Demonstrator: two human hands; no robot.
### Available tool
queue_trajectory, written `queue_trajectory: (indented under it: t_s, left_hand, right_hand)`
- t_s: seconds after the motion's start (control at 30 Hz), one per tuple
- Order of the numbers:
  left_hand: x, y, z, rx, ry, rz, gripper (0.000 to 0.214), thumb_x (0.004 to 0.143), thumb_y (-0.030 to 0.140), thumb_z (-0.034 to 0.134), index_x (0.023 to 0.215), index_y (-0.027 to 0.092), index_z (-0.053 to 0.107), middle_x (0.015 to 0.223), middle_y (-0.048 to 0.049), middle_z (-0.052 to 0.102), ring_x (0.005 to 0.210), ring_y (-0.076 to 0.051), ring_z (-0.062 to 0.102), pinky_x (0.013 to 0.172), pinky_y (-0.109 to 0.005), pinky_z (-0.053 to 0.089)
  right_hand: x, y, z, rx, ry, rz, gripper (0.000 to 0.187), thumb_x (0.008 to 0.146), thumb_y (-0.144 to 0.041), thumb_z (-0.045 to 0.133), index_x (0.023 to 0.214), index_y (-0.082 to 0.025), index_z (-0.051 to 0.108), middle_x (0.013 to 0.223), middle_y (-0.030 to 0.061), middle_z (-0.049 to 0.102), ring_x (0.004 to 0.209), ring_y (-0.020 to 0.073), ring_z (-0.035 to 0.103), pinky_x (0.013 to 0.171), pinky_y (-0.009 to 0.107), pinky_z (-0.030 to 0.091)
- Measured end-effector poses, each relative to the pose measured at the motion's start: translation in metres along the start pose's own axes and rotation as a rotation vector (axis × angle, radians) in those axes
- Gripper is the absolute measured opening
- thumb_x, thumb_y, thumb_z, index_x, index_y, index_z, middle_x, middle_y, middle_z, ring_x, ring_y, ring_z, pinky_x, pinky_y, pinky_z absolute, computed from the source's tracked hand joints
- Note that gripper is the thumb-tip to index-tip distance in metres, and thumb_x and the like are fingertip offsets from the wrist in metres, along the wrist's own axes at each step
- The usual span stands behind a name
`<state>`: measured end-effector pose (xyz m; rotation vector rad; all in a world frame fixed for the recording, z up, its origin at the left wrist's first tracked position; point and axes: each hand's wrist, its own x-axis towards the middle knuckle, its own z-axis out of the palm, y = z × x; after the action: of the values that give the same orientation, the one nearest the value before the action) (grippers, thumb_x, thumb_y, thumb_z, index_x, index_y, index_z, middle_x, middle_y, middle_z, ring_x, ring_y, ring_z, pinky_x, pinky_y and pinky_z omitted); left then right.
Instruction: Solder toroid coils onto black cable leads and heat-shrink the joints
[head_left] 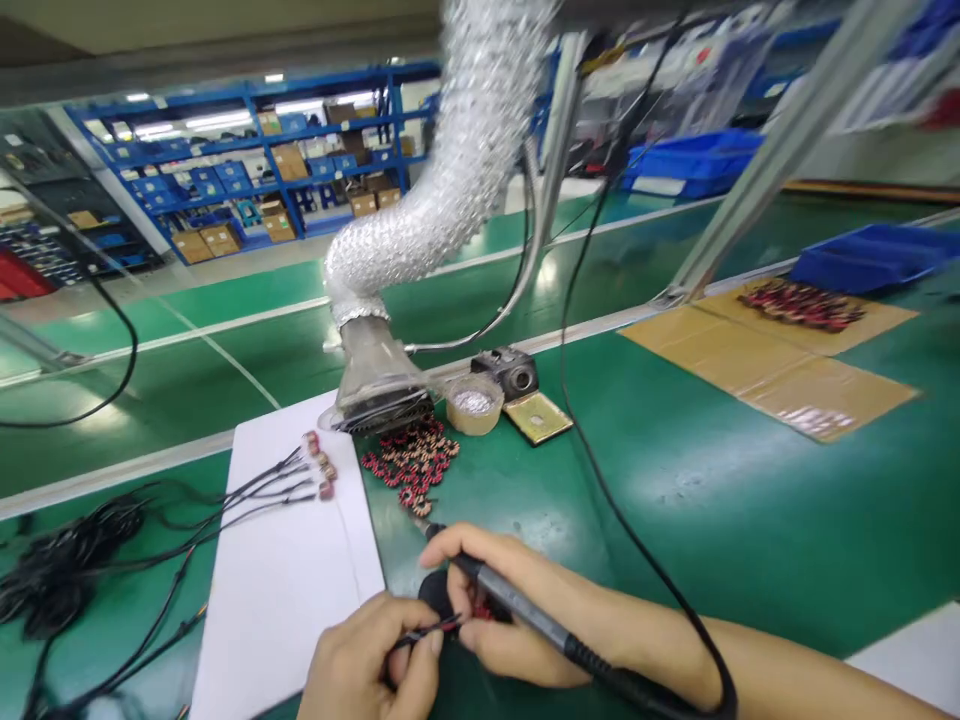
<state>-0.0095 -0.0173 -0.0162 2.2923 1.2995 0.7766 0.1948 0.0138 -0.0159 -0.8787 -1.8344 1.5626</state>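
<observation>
Low in the head view, my left hand (367, 655) pinches the end of a thin black cable (420, 633). My right hand (517, 580) is closed around a soldering iron (525, 612), its tip pointing up and left. The right fingertips meet the left ones at the cable end, beside a small red part that is mostly hidden. A round black object (435, 592) sits just behind the fingertips. Beyond the iron's tip lies a pile of red and copper-coloured wound coils (412, 460). Several cables with small coils (322, 465) at their ends rest on a white board (285, 590).
A fume hood (379, 375) on a silver duct (427, 230) hangs over the coils. Nearby are a roll of tape (475, 402), a solder tip cleaner (510, 372) and a yellow sponge tray (538, 416). Black cables (75, 560) bunch at left; cardboard (757, 370) with coils lies right.
</observation>
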Motion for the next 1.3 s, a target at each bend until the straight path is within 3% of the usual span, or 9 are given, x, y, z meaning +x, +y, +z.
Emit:
queue_trajectory:
  t_s: [0.23,0.63,0.8,1.0,1.3]
  left_hand:
    - [0.004,0.011,-0.010,-0.073,-0.054,-0.096,0.013,0.085,0.018,0.055,0.085,0.016,0.068,0.057,0.0026,0.053,0.047,-0.007,0.049,0.050,-0.018,0.040]
    - [0.002,0.010,-0.008,-0.087,-0.077,-0.075,0.013,0.085,0.016,0.055,0.087,0.016,0.067,0.061,0.0015,0.056,0.047,-0.007,0.050,0.049,-0.018,0.040]
    - [0.002,0.010,-0.007,-0.069,-0.087,-0.052,0.012,0.084,0.016,0.055,0.085,0.017,0.067,0.062,0.0008,0.058,0.048,-0.008,0.051,0.048,-0.018,0.040]
    - [0.002,0.009,-0.005,-0.072,-0.042,-0.045,0.012,0.086,0.016,0.055,0.085,0.018,0.066,0.061,0.0012,0.057,0.050,-0.008,0.051,0.048,-0.018,0.039]
    - [-0.001,0.008,-0.003,-0.081,-0.005,-0.058,0.010,0.086,0.016,0.055,0.085,0.018,0.065,0.062,0.0012,0.058,0.050,-0.008,0.051,0.047,-0.018,0.039]
  right_hand:
    - [-0.001,0.006,0.001,0.048,0.011,0.068,0.051,0.074,-0.005,0.052,0.121,-0.023,0.044,0.080,-0.0045,0.056,0.061,0.0056,0.050,0.058,0.016,0.042]
    - [0.001,-0.002,-0.003,-0.129,0.011,0.049,0.044,0.077,-0.011,0.053,0.119,-0.020,0.053,0.076,-0.0036,0.064,0.062,0.0072,0.057,0.062,0.017,0.045]
    - [0.000,-0.002,-0.002,-0.075,-0.028,0.024,0.040,0.080,-0.013,0.054,0.119,-0.021,0.052,0.079,-0.0035,0.064,0.064,0.0071,0.057,0.061,0.017,0.045]
    - [-0.003,0.004,0.001,-0.050,-0.025,0.046,0.050,0.069,-0.007,0.055,0.117,-0.022,0.050,0.075,-0.0057,0.056,0.059,0.0061,0.050,0.056,0.015,0.043]
    - [-0.002,0.014,0.005,0.096,-0.017,0.023,0.043,0.080,-0.012,0.057,0.120,-0.022,0.046,0.084,-0.0035,0.056,0.067,0.0065,0.052,0.064,0.017,0.045]
